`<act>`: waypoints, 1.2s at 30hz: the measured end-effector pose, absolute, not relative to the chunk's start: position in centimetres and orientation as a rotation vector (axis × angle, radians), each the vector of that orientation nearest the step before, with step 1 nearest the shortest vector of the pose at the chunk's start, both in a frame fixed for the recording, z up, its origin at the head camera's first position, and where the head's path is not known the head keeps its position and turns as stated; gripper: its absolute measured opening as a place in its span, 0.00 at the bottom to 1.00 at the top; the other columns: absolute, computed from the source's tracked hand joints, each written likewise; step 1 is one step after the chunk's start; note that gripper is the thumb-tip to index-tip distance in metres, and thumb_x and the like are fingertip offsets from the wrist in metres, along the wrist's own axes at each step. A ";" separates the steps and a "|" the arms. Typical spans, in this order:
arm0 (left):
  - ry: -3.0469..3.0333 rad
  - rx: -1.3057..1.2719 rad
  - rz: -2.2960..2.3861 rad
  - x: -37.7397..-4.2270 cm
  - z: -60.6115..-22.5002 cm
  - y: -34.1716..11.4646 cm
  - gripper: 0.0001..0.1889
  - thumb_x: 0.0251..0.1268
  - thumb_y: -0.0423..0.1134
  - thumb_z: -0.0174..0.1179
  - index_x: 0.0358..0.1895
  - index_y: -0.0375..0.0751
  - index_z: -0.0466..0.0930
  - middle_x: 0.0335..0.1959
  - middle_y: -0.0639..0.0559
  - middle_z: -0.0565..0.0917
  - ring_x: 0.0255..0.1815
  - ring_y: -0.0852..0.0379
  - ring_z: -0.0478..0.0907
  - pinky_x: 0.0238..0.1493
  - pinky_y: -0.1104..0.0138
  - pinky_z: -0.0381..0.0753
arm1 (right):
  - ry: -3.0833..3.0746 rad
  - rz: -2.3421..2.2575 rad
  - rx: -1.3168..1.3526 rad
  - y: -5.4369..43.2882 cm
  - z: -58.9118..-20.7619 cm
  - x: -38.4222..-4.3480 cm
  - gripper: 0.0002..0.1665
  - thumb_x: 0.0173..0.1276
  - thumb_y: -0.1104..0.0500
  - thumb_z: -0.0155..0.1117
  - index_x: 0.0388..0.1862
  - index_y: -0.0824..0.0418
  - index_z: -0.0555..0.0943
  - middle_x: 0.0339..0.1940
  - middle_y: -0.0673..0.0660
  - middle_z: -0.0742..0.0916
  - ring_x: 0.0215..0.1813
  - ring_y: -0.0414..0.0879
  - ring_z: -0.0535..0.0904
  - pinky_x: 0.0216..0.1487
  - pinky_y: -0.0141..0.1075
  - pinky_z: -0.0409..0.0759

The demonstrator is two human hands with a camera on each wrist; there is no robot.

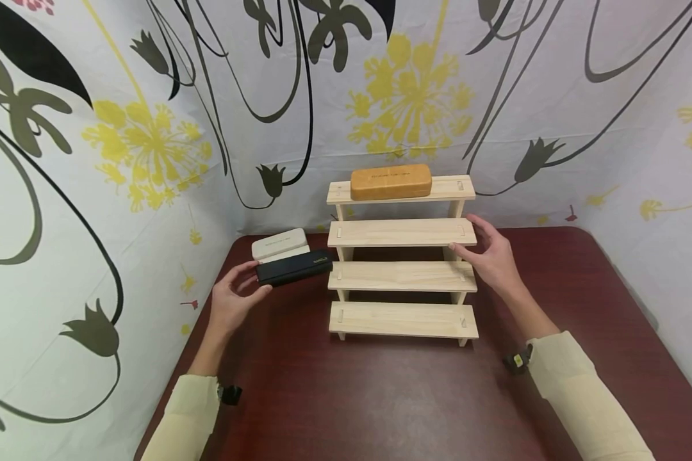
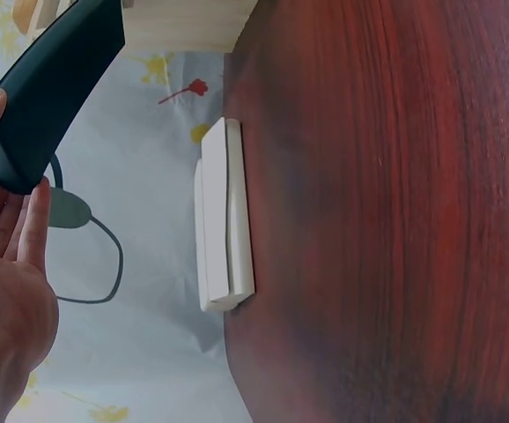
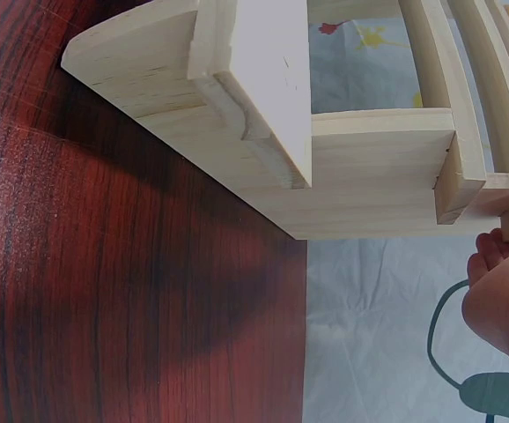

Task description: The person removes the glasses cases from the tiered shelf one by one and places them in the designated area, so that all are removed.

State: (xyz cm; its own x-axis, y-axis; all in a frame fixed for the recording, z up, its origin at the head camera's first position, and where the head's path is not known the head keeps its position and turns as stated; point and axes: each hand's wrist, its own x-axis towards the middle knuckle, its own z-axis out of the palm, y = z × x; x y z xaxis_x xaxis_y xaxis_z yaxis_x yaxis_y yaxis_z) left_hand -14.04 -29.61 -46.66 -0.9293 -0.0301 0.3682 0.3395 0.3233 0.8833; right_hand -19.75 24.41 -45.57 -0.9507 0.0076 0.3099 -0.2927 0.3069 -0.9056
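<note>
My left hand (image 1: 233, 299) grips one end of a long black glasses case (image 1: 294, 267), its thumb and fingers on either side. In the left wrist view the black case (image 2: 56, 92) is held tilted, raised above the tabletop. A four-tier wooden display rack (image 1: 402, 276) stands in the middle. With thumb in front and fingers behind, my right hand (image 1: 494, 261) holds the right end of its second shelf from the top. An orange-tan glasses case (image 1: 391, 182) lies on the top shelf. The three lower shelves are bare.
Behind the black case, a white case (image 1: 279, 244) lies on the dark red wooden table (image 1: 398, 397), left of the rack. A white cloth with a flower print (image 1: 300, 89) hangs along the table's back and sides.
</note>
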 end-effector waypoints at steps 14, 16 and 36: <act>-2.325 -0.173 -1.604 -13.8 -46.5 -29.9 0.31 0.59 0.26 0.78 0.67 0.31 0.79 0.65 0.35 0.82 0.60 0.54 0.85 0.61 0.53 0.85 | -2.314 1.704 0.257 24.9 -46.7 -20.5 0.48 0.69 0.68 0.75 0.84 0.67 0.63 0.78 0.70 0.73 0.78 0.63 0.69 0.63 0.16 0.71; -2.343 -0.181 -1.591 -13.7 -46.4 -29.7 0.31 0.60 0.27 0.78 0.67 0.28 0.79 0.65 0.33 0.81 0.59 0.53 0.86 0.59 0.59 0.86 | -2.315 1.705 0.256 24.8 -46.6 -20.4 0.48 0.69 0.69 0.75 0.83 0.68 0.62 0.78 0.71 0.72 0.78 0.64 0.68 0.63 0.16 0.70; -2.399 -0.168 -1.586 -16.0 -51.1 -31.3 0.32 0.58 0.32 0.81 0.66 0.34 0.81 0.66 0.40 0.82 0.64 0.40 0.83 0.62 0.59 0.84 | -2.317 1.719 0.248 24.8 -46.5 -20.3 0.49 0.69 0.67 0.76 0.84 0.66 0.63 0.79 0.69 0.73 0.78 0.63 0.70 0.60 0.17 0.72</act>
